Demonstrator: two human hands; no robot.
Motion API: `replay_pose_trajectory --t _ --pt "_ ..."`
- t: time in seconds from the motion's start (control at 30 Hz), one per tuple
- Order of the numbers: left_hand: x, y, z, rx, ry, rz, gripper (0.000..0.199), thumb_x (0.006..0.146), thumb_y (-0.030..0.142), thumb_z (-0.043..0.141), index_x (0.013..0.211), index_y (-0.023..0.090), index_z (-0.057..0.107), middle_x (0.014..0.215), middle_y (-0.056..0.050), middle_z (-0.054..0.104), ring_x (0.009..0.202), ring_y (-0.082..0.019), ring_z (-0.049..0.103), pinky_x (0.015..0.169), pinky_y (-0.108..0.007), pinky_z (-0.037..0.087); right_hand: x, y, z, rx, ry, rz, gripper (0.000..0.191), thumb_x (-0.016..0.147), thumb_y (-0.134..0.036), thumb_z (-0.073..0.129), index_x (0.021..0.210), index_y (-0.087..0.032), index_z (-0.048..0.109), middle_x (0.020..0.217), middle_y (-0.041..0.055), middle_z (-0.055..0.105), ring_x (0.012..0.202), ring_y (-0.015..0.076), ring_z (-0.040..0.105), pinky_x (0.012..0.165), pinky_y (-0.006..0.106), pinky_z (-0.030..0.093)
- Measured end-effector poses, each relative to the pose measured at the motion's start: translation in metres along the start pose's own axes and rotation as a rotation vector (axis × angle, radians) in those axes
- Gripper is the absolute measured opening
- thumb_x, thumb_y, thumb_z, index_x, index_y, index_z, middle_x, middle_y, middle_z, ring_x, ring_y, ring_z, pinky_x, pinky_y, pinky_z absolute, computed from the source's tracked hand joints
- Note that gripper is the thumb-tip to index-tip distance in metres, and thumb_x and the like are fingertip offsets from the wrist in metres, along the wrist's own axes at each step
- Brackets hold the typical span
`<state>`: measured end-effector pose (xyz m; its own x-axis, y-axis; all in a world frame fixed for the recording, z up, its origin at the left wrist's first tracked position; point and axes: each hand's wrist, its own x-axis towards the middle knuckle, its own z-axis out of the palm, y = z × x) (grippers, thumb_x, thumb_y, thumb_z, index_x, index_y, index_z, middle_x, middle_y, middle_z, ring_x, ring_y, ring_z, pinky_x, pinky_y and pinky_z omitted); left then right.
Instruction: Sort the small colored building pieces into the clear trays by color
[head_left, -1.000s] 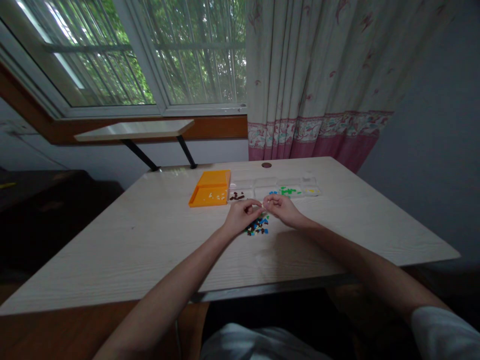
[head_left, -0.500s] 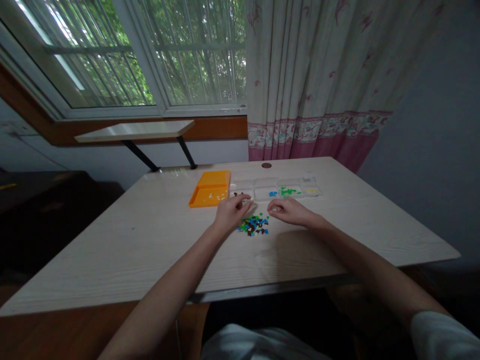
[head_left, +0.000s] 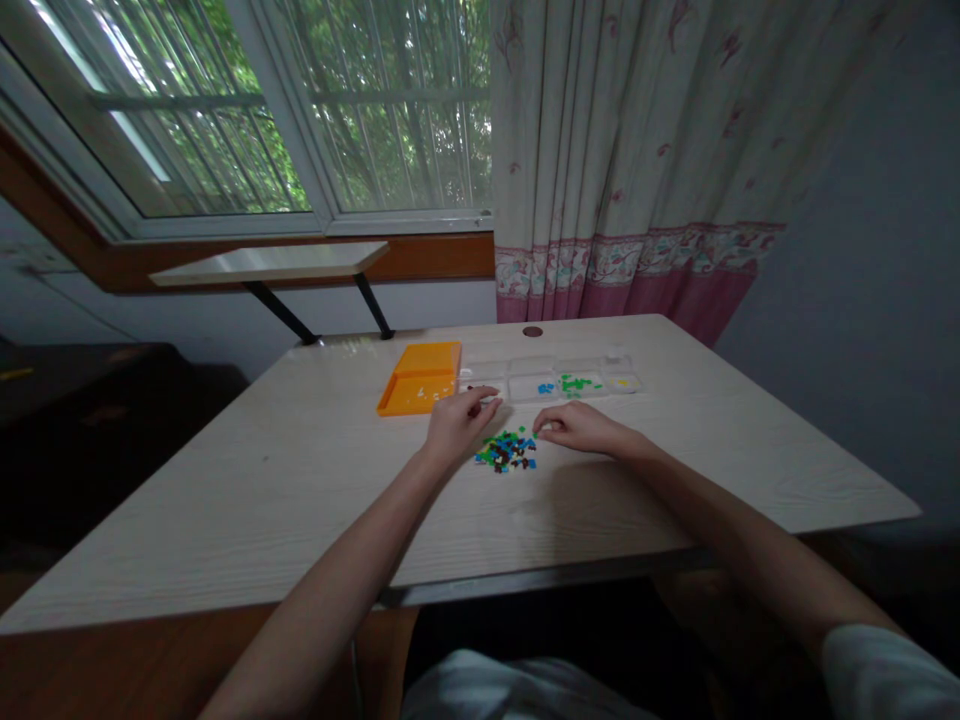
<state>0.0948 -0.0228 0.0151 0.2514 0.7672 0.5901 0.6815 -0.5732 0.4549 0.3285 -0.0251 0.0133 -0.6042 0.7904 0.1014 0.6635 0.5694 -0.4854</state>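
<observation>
Small flat plastic pieces in blue, green, dark brown and yellow lie in a pile on the table. My left hand hovers at the pile's upper left, thumb and index finger slightly apart, with nothing plainly visible between them. On the pile's right edge, my right hand has its fingertips pinched close to the outer pieces; whatever is in the pinch is too small to make out. Behind both hands stretches a clear compartment tray, partly covered by my left hand. Blue pieces, green pieces and yellow pieces sit in separate compartments.
An orange open case with several white pieces stands left of the tray. The pale wooden table has a round cable hole at the back. A small raised shelf rises at the back left, below the window.
My right hand has shifted slightly left and down towards the pile's edge. A pale spot at my left fingertips no longer shows, and that hand has drawn back slightly left.
</observation>
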Motion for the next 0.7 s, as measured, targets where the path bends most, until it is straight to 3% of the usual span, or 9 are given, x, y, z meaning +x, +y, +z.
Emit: replay_pose_trajectory --t 0.27,0.4,0.57,0.7 --pt "0.005 -0.004 -0.010 0.092 0.034 -0.042 0.030 0.081 0.040 0.049 0.091 0.018 0.065 0.058 0.000 0.059 0.052 -0.009 0.050 0.053 -0.019 0.035 0.000 0.002 0.002 0.010 0.011 -0.018 0.018 0.079 -0.026 0.052 0.089 -0.018 0.065 0.060 -0.0014 0.054 0.053 0.0090 0.045 0.055 0.020 0.029" --pt "0.013 -0.030 -0.023 0.339 0.128 -0.224 0.031 0.081 0.041 0.048 0.092 0.018 0.065 0.055 -0.001 0.055 0.049 -0.012 0.047 0.047 -0.022 0.027 -0.002 0.004 0.002 0.005 0.017 -0.027 0.019 0.082 -0.027 0.049 0.092 -0.018 0.061 0.062 -0.0009 0.055 0.055 0.0097 0.045 0.056 0.020 0.030" --pt "0.014 -0.065 -0.033 0.499 0.071 -0.410 0.029 0.078 0.042 0.051 0.090 0.020 0.065 0.063 -0.006 0.059 0.052 -0.015 0.047 0.047 -0.024 0.021 -0.004 0.007 0.002 0.007 0.046 -0.028 0.021 0.085 -0.032 0.043 0.093 -0.018 0.057 0.063 -0.0008 0.055 0.055 0.0104 0.046 0.057 0.021 0.031" --pt "0.013 -0.075 -0.037 0.511 0.050 -0.445 0.031 0.078 0.041 0.052 0.092 0.018 0.065 0.064 -0.007 0.059 0.051 -0.014 0.044 0.048 -0.024 0.020 -0.004 0.008 0.002 0.051 0.075 -0.041 0.021 0.086 -0.032 0.041 0.093 -0.017 0.055 0.065 -0.0003 0.055 0.059 0.0115 0.048 0.061 0.022 0.033"
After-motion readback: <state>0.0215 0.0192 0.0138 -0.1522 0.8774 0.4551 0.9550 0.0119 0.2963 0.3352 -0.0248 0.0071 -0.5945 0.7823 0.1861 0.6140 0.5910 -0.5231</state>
